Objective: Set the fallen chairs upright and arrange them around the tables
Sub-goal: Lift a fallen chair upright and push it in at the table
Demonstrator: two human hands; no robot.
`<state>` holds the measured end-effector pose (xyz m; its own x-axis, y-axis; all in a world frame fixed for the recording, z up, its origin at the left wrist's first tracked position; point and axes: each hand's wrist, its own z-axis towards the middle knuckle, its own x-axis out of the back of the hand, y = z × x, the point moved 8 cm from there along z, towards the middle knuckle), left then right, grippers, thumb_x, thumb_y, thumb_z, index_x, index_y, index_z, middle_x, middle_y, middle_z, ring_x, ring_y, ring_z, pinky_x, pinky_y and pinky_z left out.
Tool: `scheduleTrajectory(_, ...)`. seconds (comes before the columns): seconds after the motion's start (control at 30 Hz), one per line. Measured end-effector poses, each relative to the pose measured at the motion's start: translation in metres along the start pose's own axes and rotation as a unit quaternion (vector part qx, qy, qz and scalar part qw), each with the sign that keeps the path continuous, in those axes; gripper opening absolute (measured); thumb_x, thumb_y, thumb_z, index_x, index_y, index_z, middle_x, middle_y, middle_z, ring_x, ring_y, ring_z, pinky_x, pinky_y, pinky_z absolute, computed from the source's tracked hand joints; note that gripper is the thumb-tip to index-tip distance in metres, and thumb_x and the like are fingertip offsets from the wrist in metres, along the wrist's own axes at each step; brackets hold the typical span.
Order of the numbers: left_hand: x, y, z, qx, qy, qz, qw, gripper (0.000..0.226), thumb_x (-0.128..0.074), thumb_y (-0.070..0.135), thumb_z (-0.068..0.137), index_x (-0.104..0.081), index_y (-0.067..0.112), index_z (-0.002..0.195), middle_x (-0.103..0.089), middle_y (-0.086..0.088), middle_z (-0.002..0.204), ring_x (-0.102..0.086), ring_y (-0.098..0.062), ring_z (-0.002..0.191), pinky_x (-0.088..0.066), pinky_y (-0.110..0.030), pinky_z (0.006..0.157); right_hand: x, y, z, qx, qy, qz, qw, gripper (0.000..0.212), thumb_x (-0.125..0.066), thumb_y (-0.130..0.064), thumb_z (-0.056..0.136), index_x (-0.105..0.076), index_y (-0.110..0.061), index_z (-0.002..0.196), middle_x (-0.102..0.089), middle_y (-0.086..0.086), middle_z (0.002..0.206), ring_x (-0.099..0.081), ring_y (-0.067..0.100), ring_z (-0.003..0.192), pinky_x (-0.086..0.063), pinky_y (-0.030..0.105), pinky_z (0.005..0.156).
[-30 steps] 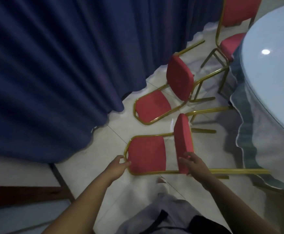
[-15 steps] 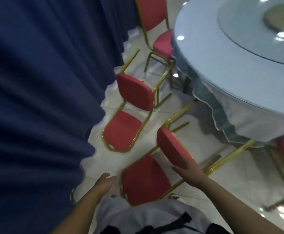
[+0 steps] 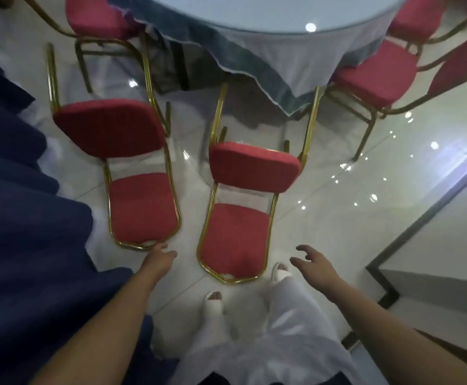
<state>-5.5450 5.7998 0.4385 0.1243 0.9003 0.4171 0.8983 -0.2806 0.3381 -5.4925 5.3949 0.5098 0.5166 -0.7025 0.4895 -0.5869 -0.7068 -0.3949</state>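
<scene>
The centre chair [image 3: 238,237] and left chair [image 3: 143,207], red-padded on gilt tubing, are laid flat on glossy tile [image 3: 338,226] below the draped round table [image 3: 268,48]. The right hand [image 3: 314,262] is held spread and empty. The left hand [image 3: 158,259], fingers relaxed, perhaps touches the left chair's rim.

Floor: glossy pale tiles [image 3: 338,218] lie under you, with specks of light at 3 o'clock.
Left fallen chair [image 3: 143,209]: at 11 o'clock, on its back, legs pointing to the table.
Right fallen chair [image 3: 235,240]: at 12 o'clock, just beside it and lying the same way.
Table [image 3: 268,12]: round, at 12 o'clock, its cloth hanging.
Upright chairs: one beyond at 11 o'clock [image 3: 99,18], two at 1 o'clock [image 3: 377,76].
Curtain [image 3: 18,218]: its hem meets the tiles at 9 o'clock.
Shoes [image 3: 213,298]: yours, white, at 6 o'clock.
</scene>
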Motion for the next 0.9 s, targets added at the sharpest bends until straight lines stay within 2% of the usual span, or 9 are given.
scheduleTrajectory(0.07,-0.013,-0.04,0.004,0.032,-0.028,0.04,0.998,0.053,-0.054,0.026,0.097,-0.038,0.014,0.146,-0.044,-0.014,0.144,-0.049,-0.029,0.116,-0.04,-0.034,0.096,-0.031,0.021,-0.007,-0.032,-0.021,0.012,0.999,0.048,-0.058,-0.036,0.091,-0.05,-0.025,0.137,-0.049,0.015,0.14,-0.047,0.026,0.129,-0.043,0.036,0.096)
scheduleTrajectory(0.17,-0.043,-0.093,0.015,0.066,-0.064,0.088,0.992,0.051,-0.055,0.025,0.096,-0.04,0.016,0.144,-0.052,-0.011,0.126,-0.051,-0.024,0.097,-0.042,-0.031,0.085,-0.075,0.055,0.006,-0.076,-0.028,0.031,0.996,0.047,-0.058,-0.037,0.091,-0.051,-0.025,0.136,-0.051,0.014,0.137,-0.05,0.027,0.125,-0.043,0.036,0.095)
scheduleTrajectory(0.27,-0.078,-0.138,0.041,0.094,-0.106,0.135,0.981,0.053,-0.055,0.024,0.096,-0.039,0.014,0.145,-0.053,-0.012,0.131,-0.054,-0.026,0.101,-0.044,-0.031,0.084,-0.118,0.099,0.031,-0.138,-0.031,0.039,0.989,0.046,-0.059,-0.036,0.092,-0.052,-0.02,0.135,-0.055,0.014,0.133,-0.056,0.027,0.107,-0.043,0.031,0.085)
scheduleTrajectory(0.4,-0.118,-0.161,0.091,0.091,-0.144,0.165,0.972,0.055,-0.054,0.026,0.097,-0.035,0.015,0.147,-0.049,-0.012,0.139,-0.054,-0.026,0.106,-0.044,-0.03,0.088,-0.163,0.147,0.073,-0.199,-0.052,0.014,0.978,0.051,-0.06,-0.033,0.094,-0.047,-0.011,0.138,-0.052,0.017,0.137,-0.055,0.031,0.115,-0.042,0.031,0.089)
scheduleTrajectory(0.57,-0.16,-0.162,0.187,0.071,-0.117,0.149,0.979,0.055,-0.056,0.027,0.096,-0.037,0.014,0.147,-0.044,-0.014,0.145,-0.048,-0.031,0.124,-0.04,-0.033,0.098,-0.208,0.178,0.161,-0.209,-0.034,0.086,0.974,0.049,-0.06,-0.032,0.092,-0.051,-0.012,0.136,-0.057,0.013,0.128,-0.055,0.025,0.098,-0.041,0.03,0.082)
scheduleTrajectory(0.63,-0.179,-0.161,0.232,0.06,-0.102,0.13,0.984,0.055,-0.056,0.029,0.097,-0.038,0.015,0.147,-0.044,-0.014,0.146,-0.047,-0.031,0.125,-0.038,-0.032,0.097,-0.223,0.192,0.207,-0.203,-0.018,0.102,0.974,0.051,-0.061,-0.033,0.092,-0.05,-0.011,0.137,-0.056,0.013,0.131,-0.055,0.026,0.103,-0.041,0.031,0.086)
scheduleTrajectory(0.7,-0.196,-0.161,0.276,0.052,-0.084,0.105,0.99,0.055,-0.057,0.032,0.097,-0.039,0.017,0.146,-0.043,-0.013,0.146,-0.046,-0.031,0.128,-0.037,-0.034,0.097,-0.237,0.206,0.251,-0.205,-0.006,0.127,0.97,0.056,-0.063,-0.033,0.091,-0.046,-0.011,0.14,-0.055,0.014,0.133,-0.055,0.029,0.109,-0.044,0.033,0.086)
scheduleTrajectory(0.8,-0.226,-0.167,0.347,0.046,-0.059,0.056,0.996,0.062,-0.06,0.043,0.094,-0.038,0.018,0.147,-0.043,-0.012,0.146,-0.046,-0.032,0.127,-0.039,-0.036,0.095,-0.256,0.227,0.329,-0.182,-0.003,0.145,0.973,0.063,-0.066,-0.033,0.089,-0.042,-0.01,0.143,-0.056,0.011,0.124,-0.054,0.025,0.099,-0.047,0.034,0.078)
scheduleTrajectory(0.9,-0.251,-0.182,0.417,0.04,-0.025,0.003,0.999,0.075,-0.06,0.053,0.091,-0.031,0.016,0.15,-0.04,-0.011,0.15,-0.045,-0.032,0.13,-0.041,-0.044,0.105,-0.274,0.247,0.403,-0.171,-0.007,0.169,0.971,0.084,-0.075,-0.037,0.082,-0.031,-0.01,0.148,-0.052,0.009,0.129,-0.048,0.02,0.097,-0.043,0.03,0.067)
